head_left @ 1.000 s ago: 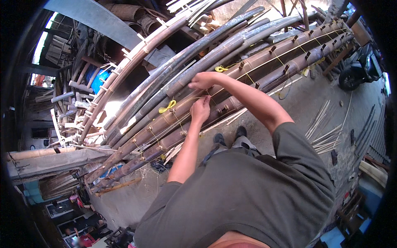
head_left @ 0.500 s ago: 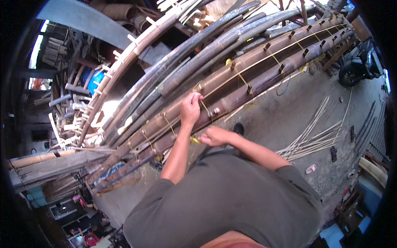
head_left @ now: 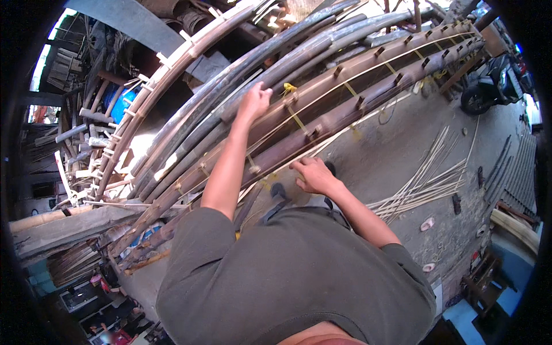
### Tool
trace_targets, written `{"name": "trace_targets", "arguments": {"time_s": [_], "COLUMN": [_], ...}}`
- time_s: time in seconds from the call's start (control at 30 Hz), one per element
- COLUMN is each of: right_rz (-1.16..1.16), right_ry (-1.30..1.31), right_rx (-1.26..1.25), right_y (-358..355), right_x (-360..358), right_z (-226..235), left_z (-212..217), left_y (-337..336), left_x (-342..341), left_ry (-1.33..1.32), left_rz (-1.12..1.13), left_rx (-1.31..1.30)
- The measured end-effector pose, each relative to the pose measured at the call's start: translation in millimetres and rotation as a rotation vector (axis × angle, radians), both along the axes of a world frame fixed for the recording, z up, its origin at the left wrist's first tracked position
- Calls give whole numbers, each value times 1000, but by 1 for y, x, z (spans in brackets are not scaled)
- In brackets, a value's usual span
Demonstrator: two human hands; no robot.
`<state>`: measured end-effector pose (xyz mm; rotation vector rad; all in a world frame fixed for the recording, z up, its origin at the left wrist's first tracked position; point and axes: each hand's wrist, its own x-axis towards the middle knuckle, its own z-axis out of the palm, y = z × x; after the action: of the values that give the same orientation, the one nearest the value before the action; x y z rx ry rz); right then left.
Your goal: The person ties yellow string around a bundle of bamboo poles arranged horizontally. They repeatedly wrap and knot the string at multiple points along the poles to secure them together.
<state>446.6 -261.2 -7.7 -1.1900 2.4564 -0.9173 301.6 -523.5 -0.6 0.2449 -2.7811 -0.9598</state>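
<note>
Two long brown bamboo poles, an upper pole point(head_left: 322, 86) and a lower pole point(head_left: 339, 119), run side by side with short pegs standing up along them. Yellow cord point(head_left: 296, 118) crosses between them at intervals, and a small yellow bunch of it point(head_left: 289, 88) sits on the upper pole. My left hand point(head_left: 255, 103) is raised over the upper pole, left of that bunch, fingers partly bent and apart, with nothing visible in it. Near the lower pole's front side, my right hand point(head_left: 315, 174) has its fingers spread and appears to hold nothing.
Behind the poles lie several thick dark bamboo poles point(head_left: 276, 63) and a curved pegged frame point(head_left: 152, 86). Thin split strips point(head_left: 425, 178) are spread on the floor at right. A motorcycle point(head_left: 486, 92) stands at the far right; a pink slipper point(head_left: 427, 223) lies on the floor.
My left hand has left the cord at the peg and moved up and left. My right hand has let go of the yellow cord, shifted slightly right and opened.
</note>
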Motion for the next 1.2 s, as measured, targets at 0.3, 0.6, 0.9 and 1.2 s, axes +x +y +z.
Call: {"name": "trace_targets", "arguments": {"time_s": [0.3,0.6,0.9,1.2], "right_rz": [-582,-185,10,84], "right_ry": [-1917,-548,-761,-520], "right_rx": [-1063,-697,-361,-670], "right_y": [-107,-231,-206,-164], "right_x": [87,9,-74,8], "right_z": [-5,96,62,101], "left_z": [0,-40,-6,-58], "left_y": [-54,-54,-49,-59], "left_x": [199,197,193,216], "left_ry": [-432,-48,-256,-78], "left_rz": [-106,-135,-165,-146], "left_rx": [28,347,216,176]}}
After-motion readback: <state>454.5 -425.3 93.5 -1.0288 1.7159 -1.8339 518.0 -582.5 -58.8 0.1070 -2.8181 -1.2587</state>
